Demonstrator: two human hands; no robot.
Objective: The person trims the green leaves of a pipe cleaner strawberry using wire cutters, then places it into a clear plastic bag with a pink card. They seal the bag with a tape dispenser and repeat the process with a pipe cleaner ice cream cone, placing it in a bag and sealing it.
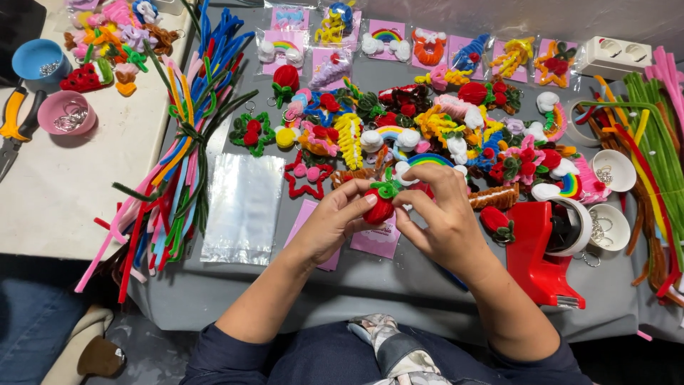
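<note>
Fingers of both the left hand (329, 222) and right hand (440, 217) pinch a finished-looking red pipe-cleaner strawberry with green leaves (380, 204) above a pink backing card (376, 241) near the grey worktop's front edge; bagging in the clear plastic sleeve (244, 207) appears left.

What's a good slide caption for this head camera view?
Both hands, left hand and right hand, hold a red pipe-cleaner strawberry above a grey table crowded with colourful pipe-cleaner charms.

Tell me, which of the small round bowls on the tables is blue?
The blue bowl at the far left, on the white table. The bowl beside it is pink, and the two at the right are white.
</note>
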